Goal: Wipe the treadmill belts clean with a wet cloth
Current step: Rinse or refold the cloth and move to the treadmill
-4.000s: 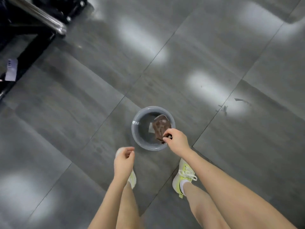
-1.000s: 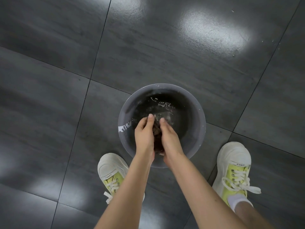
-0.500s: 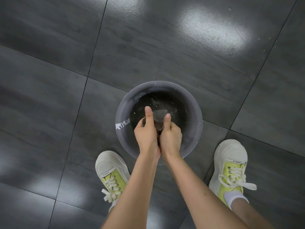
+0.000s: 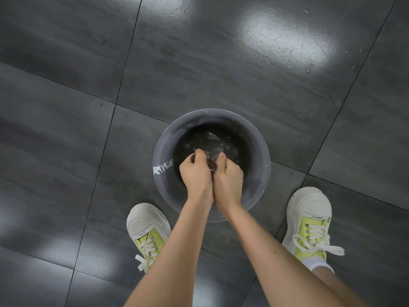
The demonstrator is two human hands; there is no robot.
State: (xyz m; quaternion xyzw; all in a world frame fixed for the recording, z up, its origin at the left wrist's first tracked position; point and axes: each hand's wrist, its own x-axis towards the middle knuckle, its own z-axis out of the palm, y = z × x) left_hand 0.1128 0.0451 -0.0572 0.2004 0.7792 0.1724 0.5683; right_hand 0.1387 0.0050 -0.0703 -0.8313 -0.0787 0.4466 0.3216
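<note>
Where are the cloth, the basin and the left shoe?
cloth [image 4: 211, 167]: head view, brown fold still showing.
basin [image 4: 260, 160]: head view, grey inner wall, right side.
left shoe [image 4: 145, 218]: head view, white toe cap.

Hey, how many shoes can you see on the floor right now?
2. The left shoe is at the lower left of the basin, partly behind a forearm. The right shoe is at its lower right. None seem hidden.

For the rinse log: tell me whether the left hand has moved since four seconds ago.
Yes. The left hand went from outside the basin, near its rim, to inside it, where it grips the cloth.
</note>
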